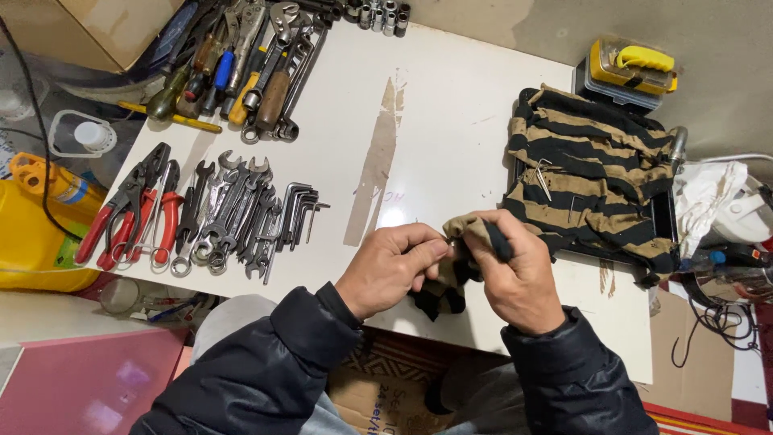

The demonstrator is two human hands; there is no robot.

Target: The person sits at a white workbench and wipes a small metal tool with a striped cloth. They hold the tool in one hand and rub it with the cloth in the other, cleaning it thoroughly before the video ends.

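Hands meet at the near edge of the counter [451, 121]: the right hand [519, 278] grips a striped rag [451, 282], and the left hand [392, 270] pinches a small metal piece [452, 240] just beside it.

Both hands meet at the counter's [451, 137] near edge; left hand [390, 266] and right hand [519, 274] share a rag [451, 278] between them. Far left of left hand: pliers [133, 213], then wrenches [229, 213], then hex keys [298, 213] nearest. Beyond those, mixed tool pile [241, 68]. Behind right hand: tray [664, 217] under a striped cloth [592, 173], toolbox [628, 72] beyond it.
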